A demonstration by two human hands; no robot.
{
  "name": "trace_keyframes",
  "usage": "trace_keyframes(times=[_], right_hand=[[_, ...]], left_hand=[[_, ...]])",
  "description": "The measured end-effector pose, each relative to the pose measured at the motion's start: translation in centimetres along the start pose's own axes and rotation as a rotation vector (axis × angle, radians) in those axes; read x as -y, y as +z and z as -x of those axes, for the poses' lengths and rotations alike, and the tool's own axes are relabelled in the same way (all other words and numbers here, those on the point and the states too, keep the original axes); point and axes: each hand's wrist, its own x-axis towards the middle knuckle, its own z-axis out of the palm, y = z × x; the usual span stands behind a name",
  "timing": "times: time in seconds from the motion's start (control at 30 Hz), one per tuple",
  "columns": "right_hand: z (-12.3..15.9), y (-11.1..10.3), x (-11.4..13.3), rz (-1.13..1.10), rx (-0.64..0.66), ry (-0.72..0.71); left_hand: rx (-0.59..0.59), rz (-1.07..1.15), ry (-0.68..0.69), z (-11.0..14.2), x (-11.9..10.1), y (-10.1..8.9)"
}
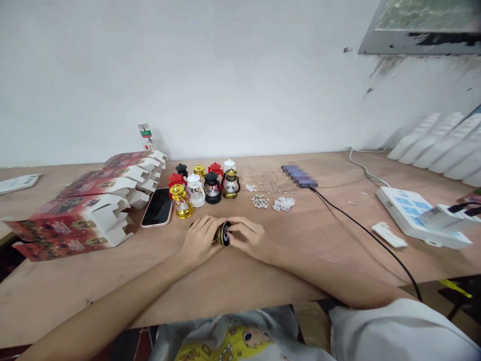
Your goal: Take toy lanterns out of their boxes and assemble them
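My left hand (201, 239) is wrapped round a small black and gold lantern (222, 234), which lies on its side with its base turned to the right. At that base are the bent fingers of my right hand (250, 238); whether they pinch a small part is hidden. Beyond my hands stand several mini lanterns: a gold one (181, 201), a white one (195, 190), a black one (213, 189) and a bronze one (230, 184) in front, others behind. To their right lie a pile of button cells (260, 201) and a pile of small white pieces (283, 203).
Open red and white boxes (82, 220) fill the left side, with a phone (157, 208) beside them. Thin wire pieces (268, 181) lie at the back. A second phone (298, 175) trails a black cable (361, 230). A white power strip (417, 215) is at right.
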Motion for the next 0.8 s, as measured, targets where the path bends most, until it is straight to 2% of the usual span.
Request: trace_keyframes(times=[0.8], right_hand=[[-0.20,0.09,0.35,0.041,-0.058,-0.003]], left_hand=[[0.012,0.004,-0.090,-0.11,-0.22,-0.27]])
